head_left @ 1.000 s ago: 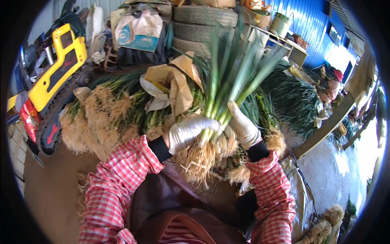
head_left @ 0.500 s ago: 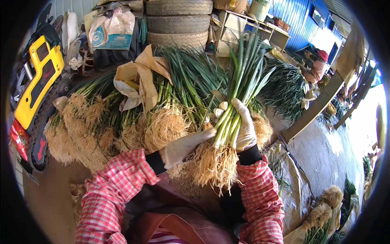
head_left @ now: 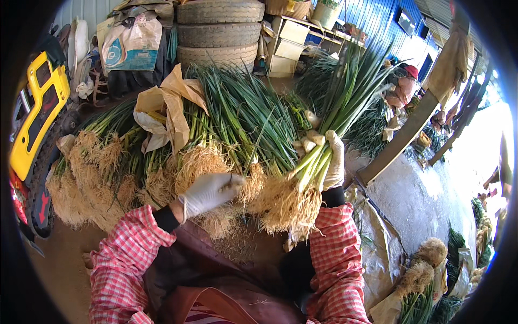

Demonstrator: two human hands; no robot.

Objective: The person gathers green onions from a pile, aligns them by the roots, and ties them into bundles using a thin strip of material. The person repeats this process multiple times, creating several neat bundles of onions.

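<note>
Right of centre, the right hand (head_left: pixel 335 162) is gripping green onions (head_left: pixel 309 169); at centre-left, the left hand (head_left: pixel 208 193) is hovering, its blurred grip unclear to me.

Bright daylight from right, blown out; glare on pale floor (head_left: pixel 418 208); apron (head_left: pixel 189 259) dim; black fisheye rim, edges bowed; left fingers (head_left: pixel 231 186) blurred.

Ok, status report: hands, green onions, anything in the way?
Right hand around green onion bunch, roots nearest the wearer. Left hand apart from the bunch, fingers blurred. Onion pile just beyond left hand; might crowd it.
</note>
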